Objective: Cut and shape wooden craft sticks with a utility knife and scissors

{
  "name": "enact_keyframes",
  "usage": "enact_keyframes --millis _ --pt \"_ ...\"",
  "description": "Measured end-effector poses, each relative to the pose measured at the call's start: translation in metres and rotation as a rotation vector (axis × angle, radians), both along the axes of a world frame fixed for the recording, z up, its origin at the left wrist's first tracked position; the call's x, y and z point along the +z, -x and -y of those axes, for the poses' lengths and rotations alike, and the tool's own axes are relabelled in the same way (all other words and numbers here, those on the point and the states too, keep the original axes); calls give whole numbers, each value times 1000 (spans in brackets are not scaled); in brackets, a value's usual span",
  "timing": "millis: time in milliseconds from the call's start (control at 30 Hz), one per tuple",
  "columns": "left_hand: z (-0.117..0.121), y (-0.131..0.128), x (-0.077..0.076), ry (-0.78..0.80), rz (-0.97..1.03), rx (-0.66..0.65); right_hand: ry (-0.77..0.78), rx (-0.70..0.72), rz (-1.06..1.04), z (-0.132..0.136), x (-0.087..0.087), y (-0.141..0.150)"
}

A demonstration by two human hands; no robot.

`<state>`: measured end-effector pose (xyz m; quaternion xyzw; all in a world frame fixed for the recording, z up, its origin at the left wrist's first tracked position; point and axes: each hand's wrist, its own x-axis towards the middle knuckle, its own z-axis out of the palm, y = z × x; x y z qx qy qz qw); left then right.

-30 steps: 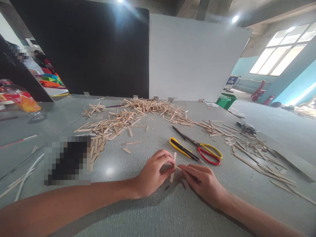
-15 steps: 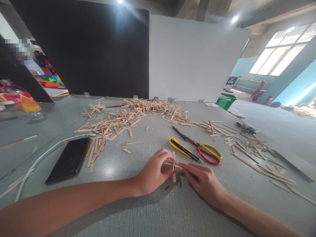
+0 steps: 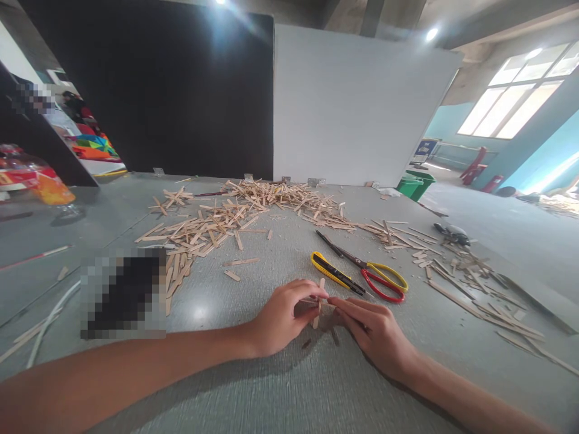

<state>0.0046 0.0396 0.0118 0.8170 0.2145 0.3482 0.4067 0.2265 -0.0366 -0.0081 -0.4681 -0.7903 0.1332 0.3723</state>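
Note:
Both hands meet low over the grey table. My left hand (image 3: 287,316) is closed, thumb and fingers pinching small wooden craft sticks (image 3: 316,322) that cross each other. One stick stands roughly upright in view; another runs sideways toward my right hand (image 3: 380,331). That hand is closed as well, its fingertips gripping the sideways stick's right end. The fingers partly hide where the sticks cross. Just beyond them lie a yellow-and-black utility knife (image 3: 333,272) and scissors (image 3: 384,279) with red and yellow handles.
A heap of loose craft sticks (image 3: 271,196) spreads across the table's back. More strips (image 3: 488,310) lie at right near a long metal blade (image 3: 538,301). On the left are a blurred-out dark device (image 3: 126,295), a white cable (image 3: 54,316) and a bottle (image 3: 49,187). Black and white panels stand behind.
My left fingertips have shifted slightly right, closer to my right fingers. The upright stick has tilted, its top leaning right. My right hand has barely moved.

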Motion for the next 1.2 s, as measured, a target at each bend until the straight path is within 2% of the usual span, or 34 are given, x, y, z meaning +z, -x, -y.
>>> enact_keyframes --millis 200,367,633,1200 --pt "-4 -2 0 359 20 -25 10 -16 -26 1 2 0" --pt "-12 -3 -5 474 39 -70 65 -35 -60 0 2 0" --pt "-11 -3 -2 489 49 -81 93 -41 -124 -4 5 1" --pt "-4 -2 2 368 21 -45 20 -57 -103 -4 11 3"
